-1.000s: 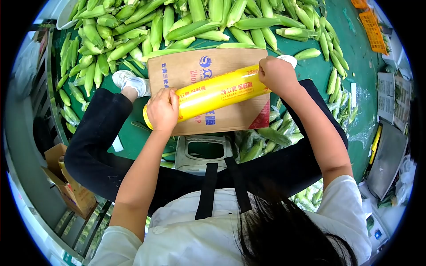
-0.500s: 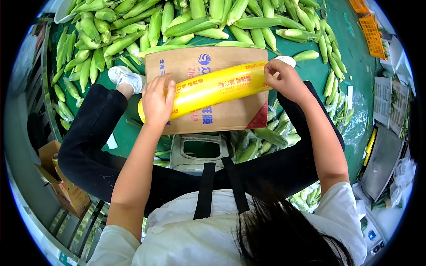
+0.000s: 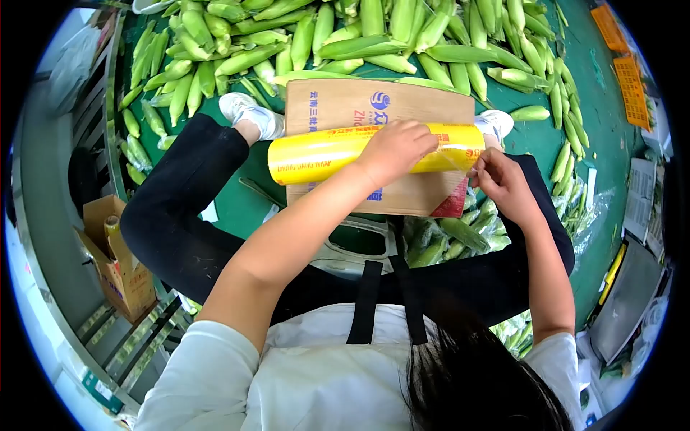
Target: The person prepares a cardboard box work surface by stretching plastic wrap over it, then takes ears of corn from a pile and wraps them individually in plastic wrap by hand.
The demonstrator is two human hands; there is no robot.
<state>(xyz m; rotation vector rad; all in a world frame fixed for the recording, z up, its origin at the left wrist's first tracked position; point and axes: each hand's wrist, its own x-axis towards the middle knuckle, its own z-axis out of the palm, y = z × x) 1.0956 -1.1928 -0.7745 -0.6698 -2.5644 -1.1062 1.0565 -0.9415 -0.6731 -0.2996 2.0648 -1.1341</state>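
Observation:
A yellow roll of cling film [image 3: 316, 155] with red print lies across a flattened cardboard box [image 3: 327, 108] between my knees. My left hand [image 3: 399, 149] rests over the roll right of its middle, fingers bent down against its surface. At the roll's right end my right hand [image 3: 505, 185] is closed in a pinch, with a thin clear edge of film at its fingertips. The fingertips of my left hand are partly hidden.
Heaped green corn cobs [image 3: 366, 47] fill the far side of the green floor [image 3: 233, 205]. Bagged corn [image 3: 460, 241] lies beneath my right leg. A grey stool [image 3: 352, 251] stands in front of me, an open carton [image 3: 118, 266] at left, orange crates [image 3: 632, 93] at far right.
My left hand has moved from the roll's left part to right of its middle. The roll has turned nearly level, and my right hand has come down to the roll's lower right side.

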